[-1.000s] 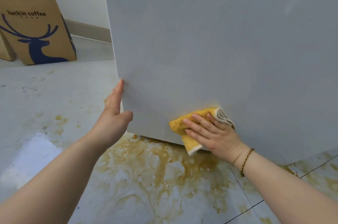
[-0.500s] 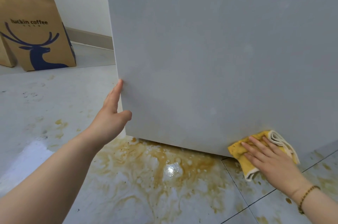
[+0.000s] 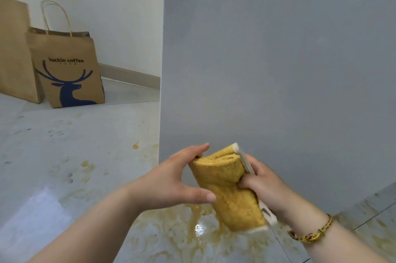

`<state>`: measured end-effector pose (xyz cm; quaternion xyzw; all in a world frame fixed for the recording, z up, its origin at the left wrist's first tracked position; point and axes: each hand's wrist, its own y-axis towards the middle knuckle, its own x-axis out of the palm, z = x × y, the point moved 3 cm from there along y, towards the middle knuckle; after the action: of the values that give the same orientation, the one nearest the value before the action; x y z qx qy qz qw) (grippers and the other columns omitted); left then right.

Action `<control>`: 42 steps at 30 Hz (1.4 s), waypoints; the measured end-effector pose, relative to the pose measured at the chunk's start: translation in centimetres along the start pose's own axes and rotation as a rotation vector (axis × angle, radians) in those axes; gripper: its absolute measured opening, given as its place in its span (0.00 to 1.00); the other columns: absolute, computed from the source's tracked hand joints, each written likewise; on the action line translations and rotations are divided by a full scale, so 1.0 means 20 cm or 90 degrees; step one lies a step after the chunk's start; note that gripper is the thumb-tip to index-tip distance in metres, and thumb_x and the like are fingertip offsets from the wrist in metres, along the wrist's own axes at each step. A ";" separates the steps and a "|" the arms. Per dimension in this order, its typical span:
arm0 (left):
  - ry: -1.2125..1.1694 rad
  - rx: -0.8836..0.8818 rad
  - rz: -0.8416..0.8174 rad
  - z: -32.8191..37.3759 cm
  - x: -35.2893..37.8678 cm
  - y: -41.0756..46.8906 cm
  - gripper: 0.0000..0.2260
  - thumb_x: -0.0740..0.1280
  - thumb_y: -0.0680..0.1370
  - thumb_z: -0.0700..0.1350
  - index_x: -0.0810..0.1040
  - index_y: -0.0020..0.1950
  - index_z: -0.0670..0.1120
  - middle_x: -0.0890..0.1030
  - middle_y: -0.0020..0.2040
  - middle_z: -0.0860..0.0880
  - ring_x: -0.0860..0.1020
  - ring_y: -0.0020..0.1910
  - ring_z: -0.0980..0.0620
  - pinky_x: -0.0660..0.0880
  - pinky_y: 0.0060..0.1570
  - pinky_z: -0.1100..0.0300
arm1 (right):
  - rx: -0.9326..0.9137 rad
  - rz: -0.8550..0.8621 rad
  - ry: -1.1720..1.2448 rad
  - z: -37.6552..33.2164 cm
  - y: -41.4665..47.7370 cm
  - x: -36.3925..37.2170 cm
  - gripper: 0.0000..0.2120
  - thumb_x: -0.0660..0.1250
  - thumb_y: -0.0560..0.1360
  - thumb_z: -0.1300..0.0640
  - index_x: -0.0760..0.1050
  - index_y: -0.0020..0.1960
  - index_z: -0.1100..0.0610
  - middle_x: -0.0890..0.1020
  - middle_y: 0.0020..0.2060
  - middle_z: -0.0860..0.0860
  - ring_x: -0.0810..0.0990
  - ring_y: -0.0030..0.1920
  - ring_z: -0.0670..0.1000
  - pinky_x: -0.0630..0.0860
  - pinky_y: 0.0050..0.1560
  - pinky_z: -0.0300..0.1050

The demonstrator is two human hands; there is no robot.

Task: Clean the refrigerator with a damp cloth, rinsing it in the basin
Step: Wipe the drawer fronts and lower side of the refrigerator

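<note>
Yellow cloth [image 3: 229,185] in both hands' grip — left hand [image 3: 171,179], right hand [image 3: 263,185].

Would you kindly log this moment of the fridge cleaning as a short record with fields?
cloth: yellow cloth, folded, held off the surface in front of the refrigerator side
left hand: left hand grips the cloth's upper left edge
right hand: right hand clasps the cloth's right side
refrigerator: grey refrigerator side, not touched by either hand
floor: tiled floor with a brown spill below the hands
background: two paper bags by the wall
basin: not in view
</note>
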<state>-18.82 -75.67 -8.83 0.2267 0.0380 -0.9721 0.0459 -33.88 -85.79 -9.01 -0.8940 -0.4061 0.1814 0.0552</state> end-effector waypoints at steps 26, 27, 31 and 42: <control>-0.509 0.115 0.404 0.65 -0.97 0.09 0.02 0.66 0.75 0.45 0.73 0.44 0.51 0.79 0.42 0.50 0.78 0.44 0.51 0.74 0.50 0.54 | -0.690 0.802 -0.973 -1.53 0.25 -0.17 0.23 0.51 0.77 0.53 0.60 0.68 0.63 0.63 0.67 0.62 0.51 0.71 0.59 0.36 0.72 0.47; -0.495 0.112 0.392 0.67 -0.97 0.12 0.03 0.66 0.75 0.45 0.73 0.43 0.51 0.78 0.41 0.50 0.77 0.42 0.51 0.73 0.49 0.55 | -0.689 0.808 -0.972 -1.52 0.26 -0.17 0.23 0.47 0.78 0.52 0.58 0.69 0.63 0.60 0.67 0.60 0.45 0.73 0.56 0.35 0.72 0.47; -0.416 0.154 0.444 0.72 -0.91 0.17 0.07 0.65 0.76 0.43 0.69 0.41 0.52 0.73 0.36 0.52 0.73 0.35 0.60 0.70 0.38 0.66 | -0.714 0.825 -0.962 -1.52 0.28 -0.17 0.23 0.45 0.79 0.51 0.56 0.69 0.61 0.58 0.67 0.58 0.35 0.74 0.47 0.35 0.72 0.47; 0.296 0.472 0.783 0.58 -0.66 0.36 0.10 0.65 0.70 0.43 0.69 0.50 0.50 0.65 0.65 0.43 0.67 0.63 0.42 0.67 0.61 0.54 | -0.804 0.815 -0.885 -1.51 0.26 -0.16 0.25 0.59 0.72 0.55 0.62 0.67 0.63 0.70 0.65 0.65 0.58 0.67 0.60 0.41 0.72 0.47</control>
<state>-11.36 -82.92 7.04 0.4069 -0.4163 -0.6473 0.4921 -21.01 -90.22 18.69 -0.5109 0.1636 0.3958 -0.7453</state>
